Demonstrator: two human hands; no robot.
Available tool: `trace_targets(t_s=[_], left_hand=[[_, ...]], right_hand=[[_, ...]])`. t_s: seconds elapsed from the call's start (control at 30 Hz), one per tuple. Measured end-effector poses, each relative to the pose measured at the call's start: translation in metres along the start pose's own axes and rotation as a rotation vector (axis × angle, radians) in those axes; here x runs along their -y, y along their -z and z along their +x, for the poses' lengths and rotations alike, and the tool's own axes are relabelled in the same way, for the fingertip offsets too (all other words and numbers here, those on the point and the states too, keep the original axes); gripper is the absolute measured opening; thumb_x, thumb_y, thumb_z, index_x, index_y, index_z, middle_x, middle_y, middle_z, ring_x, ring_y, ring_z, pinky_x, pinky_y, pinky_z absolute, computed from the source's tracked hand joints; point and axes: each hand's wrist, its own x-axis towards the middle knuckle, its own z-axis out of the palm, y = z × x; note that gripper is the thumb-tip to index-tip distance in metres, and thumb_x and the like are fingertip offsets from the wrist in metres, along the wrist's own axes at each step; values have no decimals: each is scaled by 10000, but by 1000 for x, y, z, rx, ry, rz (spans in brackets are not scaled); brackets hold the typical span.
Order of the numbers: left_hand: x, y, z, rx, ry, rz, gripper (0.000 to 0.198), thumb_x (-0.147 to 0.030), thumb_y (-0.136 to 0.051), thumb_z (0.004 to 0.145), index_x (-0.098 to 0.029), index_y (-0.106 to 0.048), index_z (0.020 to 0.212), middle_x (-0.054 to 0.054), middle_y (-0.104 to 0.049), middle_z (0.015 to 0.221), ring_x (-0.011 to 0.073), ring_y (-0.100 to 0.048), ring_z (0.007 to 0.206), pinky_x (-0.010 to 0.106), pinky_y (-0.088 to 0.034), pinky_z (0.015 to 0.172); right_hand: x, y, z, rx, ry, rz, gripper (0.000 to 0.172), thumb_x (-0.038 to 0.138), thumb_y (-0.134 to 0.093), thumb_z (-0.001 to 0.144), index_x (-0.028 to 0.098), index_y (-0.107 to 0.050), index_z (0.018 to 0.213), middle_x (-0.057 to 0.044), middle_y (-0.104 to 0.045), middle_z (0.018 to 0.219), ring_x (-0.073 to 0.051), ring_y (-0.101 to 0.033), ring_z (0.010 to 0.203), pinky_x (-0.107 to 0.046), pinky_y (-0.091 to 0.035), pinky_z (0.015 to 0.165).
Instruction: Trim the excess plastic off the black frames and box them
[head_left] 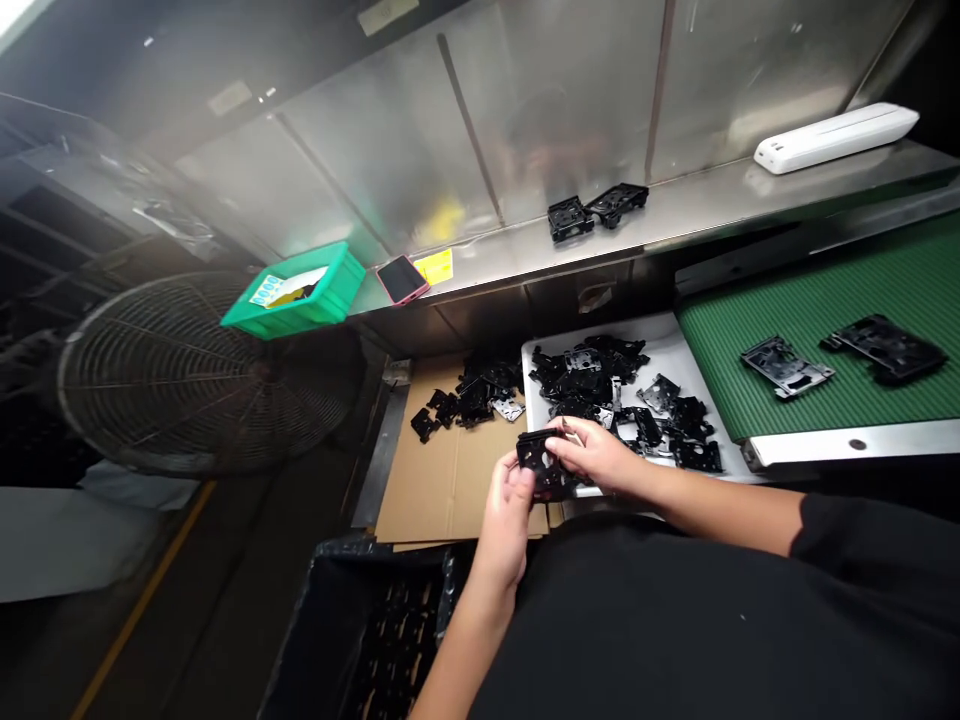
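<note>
Between my two hands is a black plate-like part with holes (538, 458), held over the near edge of a white tray (712, 400). My left hand (510, 500) closes on its lower left side, thumb on the face. My right hand (592, 452) grips its upper right side, and a thin pointed piece shows at those fingers, too small to name. Behind the hands, the tray holds a heap of similar black parts (592, 365). More of them (480, 390) lie on a cardboard sheet (427, 490) to the left.
A green conveyor belt (840, 310) on the right carries two black parts. Along the metal shelf (502, 262) are a green bin (307, 315), a phone (403, 279), two black parts and a white device (836, 138). A large fan (210, 375) stands left; a black crate (330, 600) sits below.
</note>
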Motion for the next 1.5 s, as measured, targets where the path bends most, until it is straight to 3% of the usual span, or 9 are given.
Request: trace_targets(t_s=[0.13, 0.23, 0.37, 0.47, 0.6, 0.7, 0.87, 1.13, 1.5], left_hand=[[-12, -4, -24, 57, 144, -260, 417, -552, -734, 1012, -228, -752, 1273, 115, -763, 1193, 210, -735, 953, 355, -637, 831], [-12, -8, -36, 94, 212, -371, 439, -592, -829, 927, -266, -790, 1219, 103, -789, 1166, 213, -752, 924, 325, -638, 804], [-5, -12, -47, 144, 219, -420, 644, -669, -964, 725, -243, -798, 1178, 106, -805, 1067, 246, -771, 881, 363, -657, 810], [-2, -14, -51, 157, 182, -401, 812, -605, -1013, 687, -270, -731, 1370, 106, -807, 1120, 263, -793, 875, 409, -668, 867], [-1, -14, -56, 93, 67, -348, 1095, -511, -1004, 752, -431, -419, 1673, 100, -730, 1424, 276, -820, 979, 469, -661, 1003], [-1, -11, -61, 32, -37, -286, 1159, -441, -982, 802, -484, -278, 1721, 95, -682, 1510, 294, -810, 1128, 480, -633, 1095], [-3, -6, -72, -16, -189, -154, 1110, -308, -953, 849, -465, -272, 1711, 90, -645, 1559, 298, -709, 1375, 463, -549, 1224], [-12, -8, -80, -28, -366, 28, 948, -337, -938, 866, -420, -388, 1633, 97, -656, 1504, 292, -716, 1364, 426, -584, 1177], [-13, -9, -78, -10, -575, 184, 978, -296, -955, 852, -360, -414, 1664, 109, -724, 1414, 266, -785, 1226, 364, -650, 1061]], right_hand=[[11, 6, -4, 83, -44, 51, 494, 715, -552, 1040, 225, -518, 982, 115, -311, 619, -81, -247, 518, -220, -250, 478], [21, 7, -8, 149, -25, 30, 529, 732, -554, 1042, 204, -590, 1052, 68, -480, 704, -78, -340, 542, -212, -301, 494], [39, 11, -10, 247, 70, -76, 552, 710, -562, 1061, 183, -716, 1129, -31, -672, 982, -130, -619, 764, -255, -541, 663], [52, 19, -13, 268, 168, -200, 484, 632, -625, 1069, 192, -770, 1210, -54, -682, 1090, -167, -669, 920, -325, -601, 860], [65, 27, -28, 175, 318, -389, 471, 514, -476, 1160, 186, -743, 1368, -94, -696, 1155, -227, -652, 1094, -433, -569, 1045], [71, 20, -50, 79, 452, -614, 418, 385, -413, 1185, 175, -718, 1379, -108, -713, 1182, -220, -686, 1055, -399, -606, 948], [75, -6, -78, 21, 597, -719, 202, 354, -630, 1113, 179, -715, 1057, -73, -704, 1010, -170, -667, 875, -273, -564, 707], [81, -13, -89, 10, 688, -804, 223, 299, -613, 1125, 182, -652, 939, -72, -691, 988, -147, -641, 819, -262, -518, 683], [81, -16, -93, -1, 721, -879, 267, 289, -603, 1132, 171, -640, 895, -69, -705, 933, -140, -610, 770, -265, -497, 655]])
